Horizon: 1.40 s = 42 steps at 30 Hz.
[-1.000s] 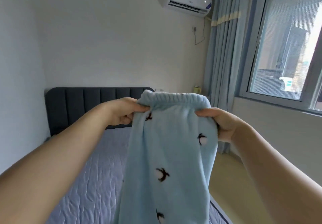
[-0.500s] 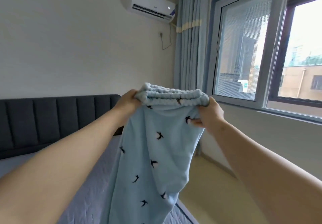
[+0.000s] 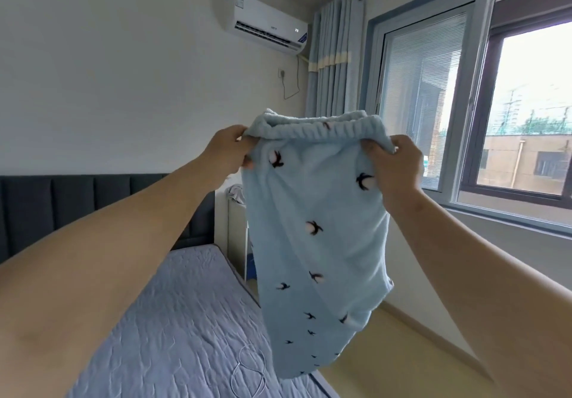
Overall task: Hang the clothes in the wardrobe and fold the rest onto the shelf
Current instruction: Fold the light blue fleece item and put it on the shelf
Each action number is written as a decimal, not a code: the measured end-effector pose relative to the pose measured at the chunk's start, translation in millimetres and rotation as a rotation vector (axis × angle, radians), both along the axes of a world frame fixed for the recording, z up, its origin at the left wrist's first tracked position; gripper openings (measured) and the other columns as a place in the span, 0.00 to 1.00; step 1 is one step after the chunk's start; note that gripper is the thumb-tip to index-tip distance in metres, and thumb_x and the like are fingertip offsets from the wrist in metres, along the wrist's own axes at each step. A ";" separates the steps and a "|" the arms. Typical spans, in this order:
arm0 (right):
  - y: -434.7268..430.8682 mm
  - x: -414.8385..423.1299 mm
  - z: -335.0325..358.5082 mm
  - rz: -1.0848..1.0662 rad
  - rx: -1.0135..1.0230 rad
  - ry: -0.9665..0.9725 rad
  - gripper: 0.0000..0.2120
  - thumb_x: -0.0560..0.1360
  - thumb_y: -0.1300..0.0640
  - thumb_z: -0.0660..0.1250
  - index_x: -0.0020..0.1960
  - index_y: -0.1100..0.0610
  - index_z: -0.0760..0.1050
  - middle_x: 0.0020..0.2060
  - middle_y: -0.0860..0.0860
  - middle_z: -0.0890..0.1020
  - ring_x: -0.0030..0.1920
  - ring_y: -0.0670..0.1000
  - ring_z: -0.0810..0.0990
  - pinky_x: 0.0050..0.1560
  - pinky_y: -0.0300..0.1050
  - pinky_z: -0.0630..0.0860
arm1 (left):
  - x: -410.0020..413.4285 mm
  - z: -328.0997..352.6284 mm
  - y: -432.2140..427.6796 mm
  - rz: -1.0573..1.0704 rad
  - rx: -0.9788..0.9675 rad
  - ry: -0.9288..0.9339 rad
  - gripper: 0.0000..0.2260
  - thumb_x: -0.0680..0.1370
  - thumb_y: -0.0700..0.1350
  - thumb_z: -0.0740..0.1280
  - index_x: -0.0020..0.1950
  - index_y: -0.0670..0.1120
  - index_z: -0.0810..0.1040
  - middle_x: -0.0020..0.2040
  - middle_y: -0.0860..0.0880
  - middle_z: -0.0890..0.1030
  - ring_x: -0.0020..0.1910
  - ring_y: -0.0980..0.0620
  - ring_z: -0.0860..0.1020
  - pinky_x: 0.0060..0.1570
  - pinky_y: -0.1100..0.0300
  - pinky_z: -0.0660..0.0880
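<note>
Head view, then. What are the hands doing?

— Both are closed on cloth. The left hand [image 3: 230,147] pinches one end of a waistband [image 3: 318,126], and the right hand [image 3: 394,165] has its fingers curled round the other end. The arms reach out in front, hands apart, with the band stretched between them.

— What is the garment?

— A pair of pale blue trousers [image 3: 315,212] in soft, fuzzy fabric. The waistband is ribbed and gathered. Small dark bird shapes, some with a pale spot, are scattered down the front.

— Where is it?

— In the air at about chest height, hanging straight down from the two grips. Its lower end dangles over the right edge of the bed [image 3: 173,320], touching nothing that I can see.

— And around it?

— The bed has a grey-blue quilted cover with a thin white cord [image 3: 250,369] lying looped on it, and a dark padded headboard [image 3: 62,205] against the wall. A white bedside cabinet [image 3: 236,227] stands just behind the trousers. Higher up are an air conditioner [image 3: 267,27], a blue curtain [image 3: 334,57] and a window [image 3: 464,103] to the right.
</note>
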State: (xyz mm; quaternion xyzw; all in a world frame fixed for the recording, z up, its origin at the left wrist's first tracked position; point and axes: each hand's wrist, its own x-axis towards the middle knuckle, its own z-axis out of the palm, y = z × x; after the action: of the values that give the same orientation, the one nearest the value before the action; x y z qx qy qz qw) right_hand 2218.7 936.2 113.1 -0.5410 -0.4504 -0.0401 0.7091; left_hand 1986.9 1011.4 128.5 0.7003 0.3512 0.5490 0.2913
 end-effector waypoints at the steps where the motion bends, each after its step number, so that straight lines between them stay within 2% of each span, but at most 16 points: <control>1: -4.2 -0.6 -2.5 -0.006 -0.020 -0.015 0.17 0.70 0.47 0.70 0.31 0.50 0.65 0.27 0.45 0.69 0.27 0.45 0.66 0.28 0.40 0.62 | -2.7 -2.3 -0.4 0.059 0.027 0.045 0.07 0.79 0.44 0.61 0.48 0.42 0.74 0.34 0.48 0.73 0.28 0.54 0.71 0.25 0.65 0.66; 4: -15.6 -3.6 -7.0 0.028 -0.104 -0.035 0.23 0.71 0.43 0.68 0.26 0.52 0.63 0.23 0.46 0.67 0.26 0.48 0.65 0.28 0.42 0.62 | -12.0 -7.4 -4.7 0.068 -0.014 0.134 0.13 0.79 0.49 0.62 0.38 0.42 0.70 0.30 0.49 0.66 0.27 0.53 0.63 0.23 0.65 0.61; 8: -27.4 -1.6 -28.6 0.031 -0.254 0.010 0.25 0.70 0.41 0.69 0.24 0.54 0.64 0.23 0.50 0.69 0.28 0.51 0.68 0.33 0.45 0.66 | -22.6 -26.6 -13.2 -0.039 -0.174 0.269 0.15 0.77 0.53 0.64 0.38 0.43 0.72 0.30 0.50 0.69 0.25 0.55 0.65 0.20 0.69 0.61; 13: -40.3 8.9 -80.7 -0.007 -0.438 0.062 0.22 0.68 0.41 0.71 0.29 0.58 0.73 0.27 0.52 0.74 0.31 0.53 0.73 0.36 0.45 0.71 | -11.0 -81.1 -18.1 -0.122 -0.335 0.354 0.13 0.78 0.53 0.62 0.39 0.46 0.72 0.35 0.47 0.71 0.31 0.52 0.66 0.33 0.64 0.64; 16: -43.0 21.4 -108.5 -0.055 -0.533 0.092 0.22 0.68 0.42 0.72 0.26 0.57 0.72 0.25 0.51 0.73 0.28 0.51 0.72 0.32 0.42 0.70 | 6.3 -108.9 -13.5 -0.229 -0.508 0.323 0.12 0.80 0.52 0.60 0.39 0.48 0.68 0.30 0.48 0.68 0.21 0.55 0.64 0.23 0.66 0.59; 18: -42.2 32.0 -126.2 -0.058 -0.616 0.103 0.21 0.67 0.45 0.73 0.25 0.57 0.71 0.24 0.50 0.72 0.26 0.49 0.70 0.28 0.40 0.67 | 19.1 -123.1 -10.5 -0.287 -0.665 0.315 0.10 0.81 0.52 0.58 0.43 0.50 0.70 0.35 0.49 0.76 0.21 0.57 0.74 0.22 0.67 0.69; 20: -37.4 44.5 -144.3 -0.022 -0.741 0.098 0.18 0.68 0.50 0.73 0.26 0.57 0.72 0.23 0.50 0.71 0.26 0.49 0.69 0.27 0.40 0.66 | 33.6 -139.6 -4.9 -0.353 -0.808 0.319 0.08 0.82 0.51 0.55 0.48 0.50 0.71 0.45 0.48 0.80 0.28 0.53 0.81 0.26 0.61 0.77; 22: -28.9 54.9 -164.3 0.043 -0.823 0.139 0.14 0.70 0.58 0.70 0.28 0.58 0.72 0.24 0.52 0.71 0.25 0.51 0.70 0.27 0.40 0.68 | 48.3 -162.0 4.0 -0.360 -0.895 0.329 0.08 0.82 0.50 0.54 0.49 0.51 0.71 0.51 0.46 0.78 0.35 0.49 0.82 0.32 0.53 0.80; 24: -17.8 60.2 -183.3 0.128 -0.831 0.288 0.10 0.73 0.62 0.65 0.34 0.59 0.71 0.28 0.54 0.74 0.25 0.53 0.75 0.22 0.39 0.71 | 66.5 -184.3 14.7 -0.304 -0.937 0.296 0.07 0.82 0.50 0.55 0.51 0.50 0.71 0.55 0.45 0.76 0.40 0.46 0.80 0.42 0.49 0.78; 26: -3.1 61.4 -194.9 0.176 -0.784 0.383 0.07 0.75 0.61 0.62 0.39 0.59 0.69 0.34 0.56 0.77 0.30 0.56 0.80 0.25 0.41 0.73 | 87.1 -195.1 27.4 -0.210 -0.866 0.240 0.06 0.82 0.50 0.55 0.50 0.50 0.70 0.56 0.46 0.74 0.42 0.46 0.79 0.44 0.54 0.72; 28: 15.5 65.2 -190.7 0.179 -0.656 0.352 0.05 0.75 0.60 0.62 0.41 0.60 0.69 0.35 0.55 0.76 0.37 0.57 0.79 0.34 0.52 0.75 | 107.0 -187.6 43.0 -0.146 -0.741 0.079 0.06 0.82 0.48 0.56 0.48 0.49 0.70 0.54 0.46 0.74 0.40 0.47 0.77 0.30 0.63 0.71; 30: 30.5 69.0 -172.6 0.179 -0.483 0.346 0.05 0.75 0.60 0.64 0.42 0.59 0.69 0.35 0.54 0.74 0.40 0.55 0.76 0.45 0.59 0.76 | 119.5 -167.2 59.3 -0.139 -0.598 -0.051 0.09 0.82 0.47 0.56 0.57 0.45 0.71 0.56 0.45 0.74 0.45 0.46 0.76 0.21 0.68 0.71; 33: 39.4 71.1 -133.7 0.192 -0.307 0.349 0.12 0.75 0.58 0.65 0.38 0.52 0.64 0.37 0.54 0.72 0.41 0.52 0.72 0.43 0.52 0.72 | 123.1 -122.5 74.7 -0.196 -0.391 -0.115 0.17 0.81 0.49 0.59 0.65 0.40 0.69 0.61 0.45 0.76 0.53 0.48 0.78 0.32 0.69 0.75; 36: 36.8 66.3 -96.1 0.253 -0.181 0.323 0.11 0.75 0.58 0.65 0.38 0.50 0.64 0.36 0.50 0.72 0.40 0.51 0.70 0.42 0.48 0.68 | 115.2 -79.2 75.7 -0.194 -0.222 -0.204 0.09 0.80 0.46 0.61 0.54 0.41 0.71 0.59 0.41 0.75 0.58 0.45 0.77 0.43 0.65 0.77; 38: 30.6 61.6 -76.2 0.274 -0.126 0.290 0.11 0.75 0.58 0.65 0.37 0.50 0.65 0.34 0.48 0.72 0.39 0.50 0.70 0.39 0.45 0.68 | 111.2 -57.1 68.3 -0.190 -0.158 -0.262 0.06 0.80 0.45 0.61 0.45 0.45 0.69 0.55 0.42 0.74 0.57 0.45 0.77 0.44 0.66 0.77; 42: 10.6 48.7 -45.9 0.270 0.004 0.221 0.12 0.74 0.60 0.65 0.36 0.49 0.65 0.32 0.46 0.72 0.37 0.49 0.70 0.38 0.43 0.68 | 95.9 -30.4 49.4 -0.233 -0.068 -0.301 0.06 0.80 0.43 0.61 0.44 0.45 0.68 0.53 0.42 0.73 0.54 0.47 0.77 0.54 0.59 0.77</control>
State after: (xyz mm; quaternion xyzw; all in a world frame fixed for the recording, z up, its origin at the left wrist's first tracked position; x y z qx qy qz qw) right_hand 2267.4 946.8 67.2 -0.4753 -0.4385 0.1144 0.7542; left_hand 2082.8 1060.7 98.2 0.6358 0.2385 0.5979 0.4259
